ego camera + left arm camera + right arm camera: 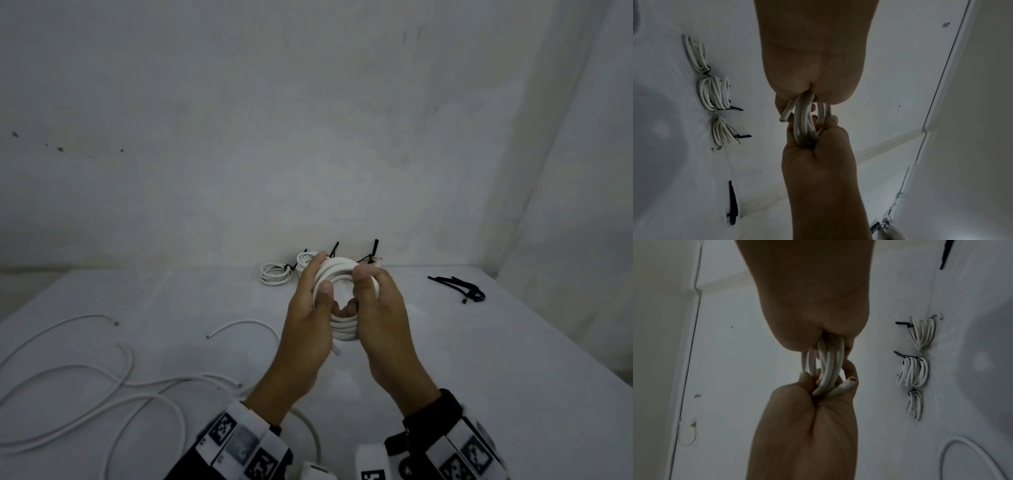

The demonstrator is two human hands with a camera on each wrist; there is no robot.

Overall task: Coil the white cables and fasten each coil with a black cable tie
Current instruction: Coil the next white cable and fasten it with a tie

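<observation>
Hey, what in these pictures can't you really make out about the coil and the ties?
- Head view: the held coil is partly covered by the left hand and right hand.
- Head view: the tied coils at the wall are partly behind the hands.
- Head view: the spare ties overlap, too small to count.

No legible text, brand or number appears in any view. The wrist bands (239, 442) at the frame's lower edge carry only black-and-white square marker patterns.
</observation>
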